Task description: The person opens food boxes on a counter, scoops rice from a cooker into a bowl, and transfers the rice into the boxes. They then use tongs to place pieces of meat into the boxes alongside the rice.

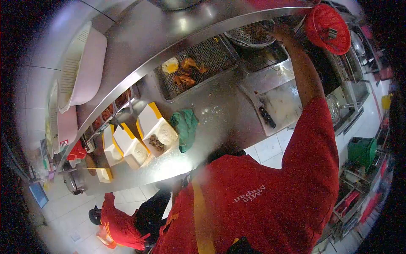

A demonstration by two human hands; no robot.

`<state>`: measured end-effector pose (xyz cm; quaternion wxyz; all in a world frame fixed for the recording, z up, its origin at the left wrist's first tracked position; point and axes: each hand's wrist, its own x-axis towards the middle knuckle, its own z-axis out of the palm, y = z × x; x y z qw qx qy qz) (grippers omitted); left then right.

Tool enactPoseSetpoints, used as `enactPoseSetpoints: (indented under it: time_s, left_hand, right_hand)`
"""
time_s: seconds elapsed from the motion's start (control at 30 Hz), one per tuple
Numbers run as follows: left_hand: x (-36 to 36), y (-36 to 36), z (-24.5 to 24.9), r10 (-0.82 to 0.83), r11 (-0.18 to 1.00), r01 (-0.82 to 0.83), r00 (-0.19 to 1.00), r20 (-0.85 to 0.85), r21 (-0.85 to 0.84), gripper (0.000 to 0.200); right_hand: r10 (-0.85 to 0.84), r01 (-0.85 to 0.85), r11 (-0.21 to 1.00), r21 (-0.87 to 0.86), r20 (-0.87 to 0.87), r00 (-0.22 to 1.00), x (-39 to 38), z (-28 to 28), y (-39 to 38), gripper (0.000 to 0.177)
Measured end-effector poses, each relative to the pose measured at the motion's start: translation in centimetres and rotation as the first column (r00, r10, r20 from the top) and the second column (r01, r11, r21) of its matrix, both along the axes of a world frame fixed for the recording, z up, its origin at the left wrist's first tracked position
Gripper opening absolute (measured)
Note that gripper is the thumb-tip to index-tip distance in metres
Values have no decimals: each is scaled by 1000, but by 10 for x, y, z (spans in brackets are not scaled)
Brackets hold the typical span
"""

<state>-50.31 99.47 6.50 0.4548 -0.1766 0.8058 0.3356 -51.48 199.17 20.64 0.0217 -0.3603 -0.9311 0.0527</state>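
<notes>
My right hand (pixel 282 32) reaches out to the far right of the counter. It is at the rim of a metal colander (pixel 249 37) that has dark brown food in it. Its fingers are too dark and small to make out, so I cannot see whether they grip anything. My left hand is out of the frame. Left of the colander, a wire-mesh tray (pixel 211 53) bears a fried egg (pixel 170 65) and browned chicken pieces (pixel 186 78). Nearer my body lies a white cutting board (pixel 281 99) with a black-handled knife (pixel 267 117) on it.
Open takeaway boxes (pixel 158 131) with rice stand on the steel counter beside a green cloth (pixel 185 129). A red basket (pixel 327 29) is at upper right. Pale plastic tubs (pixel 89 63) sit on the raised shelf. Another person (pixel 122 226) in red is at lower left.
</notes>
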Motion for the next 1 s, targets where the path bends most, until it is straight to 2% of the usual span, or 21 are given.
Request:
enactPoseSetpoints:
  time_s: [0.07, 0.1, 0.17, 0.2, 0.27, 0.3, 0.37, 0.4, 0.47, 0.53, 0.6, 0.63, 0.67, 0.73, 0.77, 0.83, 0.87, 0.93, 0.97, 1.0]
  left_hand:
    - [-1, 2, 1, -9, 1000, 9, 1000, 4, 2, 49]
    - [-1, 2, 0, -14, 1000, 14, 1000, 7, 4, 50]
    - [-3, 2, -3, -16, 1000, 16, 1000, 11, 8, 50]
    - [-3, 2, -4, -20, 1000, 20, 1000, 12, 9, 50]
    - [-4, 2, -7, -27, 999, 26, 1000, 14, 19, 50]
    - [-4, 2, -9, -29, 999, 29, 999, 16, 26, 50]
    - [-4, 1, -14, -35, 999, 35, 999, 18, 34, 50]
    - [-5, 1, -16, -38, 998, 37, 999, 17, 43, 51]
    - [-6, 0, -21, -45, 997, 43, 999, 19, 56, 51]
    - [-4, -1, -30, -43, 996, 41, 999, 20, 75, 51]
    - [1, -2, -39, -44, 995, 42, 999, 19, 94, 51]
    - [3, -3, -43, -43, 994, 41, 999, 19, 104, 51]
    - [4, -4, -48, -43, 992, 41, 999, 15, 115, 51]
    - [8, -6, -56, -43, 990, 42, 999, 7, 137, 52]
    - [10, -7, -60, -54, 987, 53, 999, 2, 153, 52]
    - [11, -5, -62, -82, 980, 83, 997, -15, 183, 52]
    - [9, -3, -64, -102, 974, 105, 994, -25, 202, 52]
    - [9, -5, -62, -168, 953, 181, 983, -73, 243, 52]
    - [5, -5, -61, -235, 930, 255, 966, -104, 263, 52]
    - [1, -4, -59, -305, 900, 333, 942, -140, 281, 52]
  right_hand:
    - [4, -14, 997, 82, 118, 993, -8, -43, 68, 69]
    - [3, -14, 996, 87, 118, 993, -6, -30, 51, 69]
    - [197, -184, 957, 224, -34, 980, 5, 16, -19, 65]
    - [197, -185, 956, 228, -33, 980, 8, 37, -33, 65]
    - [216, -232, 969, 87, 169, 962, 13, 66, -52, 55]
    - [218, -236, 967, 92, 172, 961, 16, 64, -61, 55]
    - [257, -307, 809, 502, 167, 952, 20, 52, -80, 48]
    - [259, -310, 805, 506, 171, 951, 26, 56, -91, 48]
    - [228, -204, 894, 399, -13, 974, 41, 67, -119, 44]
    - [-12, -19, 960, 280, 110, 994, 46, 107, -190, 41]
    - [221, -184, 880, 438, -34, 975, 63, 116, -234, 41]
    - [286, -209, 884, 417, -131, 949, 71, 102, -244, 40]
    - [347, -239, 888, 394, -229, 910, 76, 88, -255, 40]
    - [236, -195, 954, 227, -169, 957, 74, 108, -302, 42]
    - [261, -219, 947, 237, -165, 951, 72, 111, -316, 42]
    - [134, -186, 968, -166, -283, 950, 66, 111, -340, 45]
    - [162, -214, 964, -160, -286, 944, 62, 107, -350, 45]
    - [225, -378, 854, -358, -401, 888, 53, 90, -368, 36]
    - [261, -415, 837, -357, -405, 876, 48, 80, -377, 36]
    - [179, -340, 697, -631, -306, 935, 44, 70, -386, 35]
